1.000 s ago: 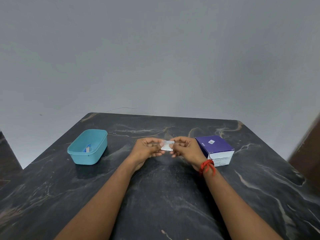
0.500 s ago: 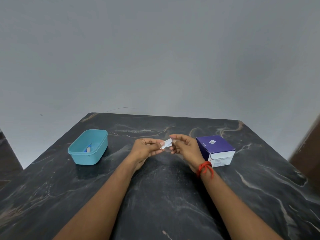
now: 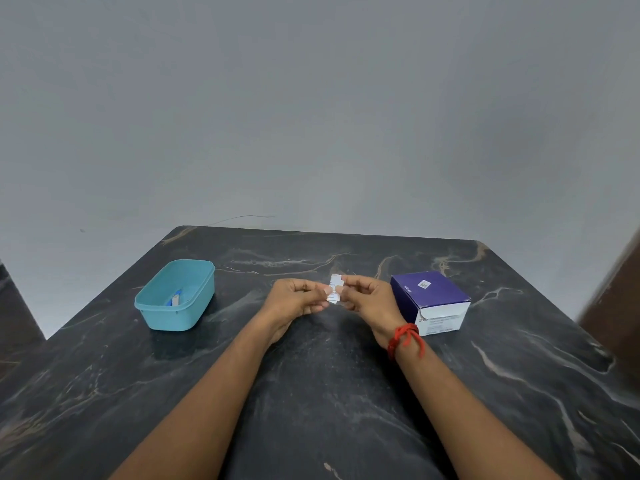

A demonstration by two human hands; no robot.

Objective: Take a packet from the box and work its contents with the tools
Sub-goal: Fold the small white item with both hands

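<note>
Print on the packet (image 3: 334, 289) too small to read — tub (image 3: 173, 318) contents unclear; brown object (image 3: 620, 306) blurred, cut off.

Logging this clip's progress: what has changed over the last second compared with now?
The left hand and right hand keep pinching the white packet, one at each side, but have turned it from lying crosswise to standing upright. The purple box and teal tub have not moved.

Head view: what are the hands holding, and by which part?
A small white paper packet, upright in the air. The left hand pinches its left edge at mid-height and the right hand pinches its right edge, both with the tips of the fingers.
</note>
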